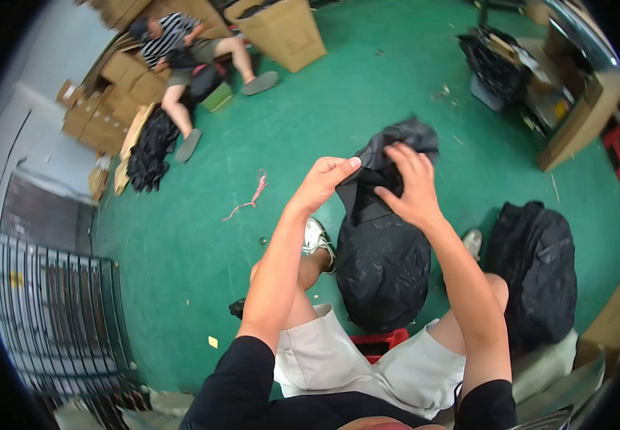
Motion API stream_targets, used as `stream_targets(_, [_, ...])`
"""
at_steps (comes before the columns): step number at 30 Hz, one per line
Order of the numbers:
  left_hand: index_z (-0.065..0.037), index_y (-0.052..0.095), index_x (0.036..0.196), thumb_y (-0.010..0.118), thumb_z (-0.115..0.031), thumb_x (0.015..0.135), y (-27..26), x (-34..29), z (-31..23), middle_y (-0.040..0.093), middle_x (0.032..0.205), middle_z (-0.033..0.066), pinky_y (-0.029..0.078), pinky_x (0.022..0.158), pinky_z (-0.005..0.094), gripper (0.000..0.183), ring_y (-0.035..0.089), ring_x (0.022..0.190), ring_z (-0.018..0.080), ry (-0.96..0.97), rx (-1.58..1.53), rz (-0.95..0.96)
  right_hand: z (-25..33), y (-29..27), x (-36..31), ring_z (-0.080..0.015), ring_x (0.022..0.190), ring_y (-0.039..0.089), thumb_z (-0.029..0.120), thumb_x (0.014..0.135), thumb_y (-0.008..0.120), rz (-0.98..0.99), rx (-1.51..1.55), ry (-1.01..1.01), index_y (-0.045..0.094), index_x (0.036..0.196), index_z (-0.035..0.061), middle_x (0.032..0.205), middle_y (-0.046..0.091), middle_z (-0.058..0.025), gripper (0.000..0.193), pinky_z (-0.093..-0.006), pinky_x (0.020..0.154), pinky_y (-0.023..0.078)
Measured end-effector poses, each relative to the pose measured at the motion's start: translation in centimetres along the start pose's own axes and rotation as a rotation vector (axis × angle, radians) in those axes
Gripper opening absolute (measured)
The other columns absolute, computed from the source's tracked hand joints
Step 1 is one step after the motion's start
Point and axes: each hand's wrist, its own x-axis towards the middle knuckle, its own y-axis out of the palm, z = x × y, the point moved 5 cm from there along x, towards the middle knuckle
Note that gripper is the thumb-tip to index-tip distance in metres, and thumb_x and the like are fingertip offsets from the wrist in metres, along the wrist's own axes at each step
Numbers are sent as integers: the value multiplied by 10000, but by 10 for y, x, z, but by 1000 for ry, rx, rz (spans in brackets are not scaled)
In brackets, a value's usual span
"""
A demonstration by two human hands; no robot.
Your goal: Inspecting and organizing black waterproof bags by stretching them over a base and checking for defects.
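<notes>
My left hand pinches the edge of a black cloth piece between thumb and fingers, held up in front of me. At the cloth's right side is my right hand, thumb and fingers spread apart and slightly blurred. The fingertips overlap the cloth; whether they touch it I cannot tell. The cloth's far end is bunched and smeared by motion. Below my hands, between my legs, sits a rounded black fabric bundle. Whether the cloth joins the bundle is hard to make out.
A second large black bundle stands beside my right leg. Under me is a red stool. Pink string lies on the green floor. At far left a person sits by cardboard boxes. A metal rack stands left.
</notes>
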Motion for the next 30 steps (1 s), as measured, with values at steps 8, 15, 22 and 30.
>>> stream_targets(8, [-52,678,833,705,-451,867,30,19,9,643,783,-45,422,645,211,402,538,693,32,-19,-353,9,-48,15,-2,-98,678,477,131,859,662,404,518,553,557,901,14,734,552,-8,163,-308,603,402])
stream_targets(15, [-69,647,727,721,-153,814,43,13,-4,551,672,-79,328,537,219,141,453,608,19,-55,-236,134,-54,32,-11,-145,861,566,125,846,663,389,1051,731,422,1295,91,920,631,-51,511,-314,772,431])
stream_targets(22, [-25,315,583,689,-152,746,97,5,20,286,510,35,270,476,350,427,313,486,126,161,517,497,-56,17,-8,-237,1114,590,176,865,609,34,1886,958,524,1278,7,1207,615,-124,455,-415,991,456])
stream_targets(30, [-16,681,824,652,-385,900,82,9,9,654,733,45,477,672,308,378,585,709,132,-37,535,137,-89,6,-9,-264,946,659,30,778,479,-152,1776,891,584,1141,-38,1059,676,-127,384,-404,894,522])
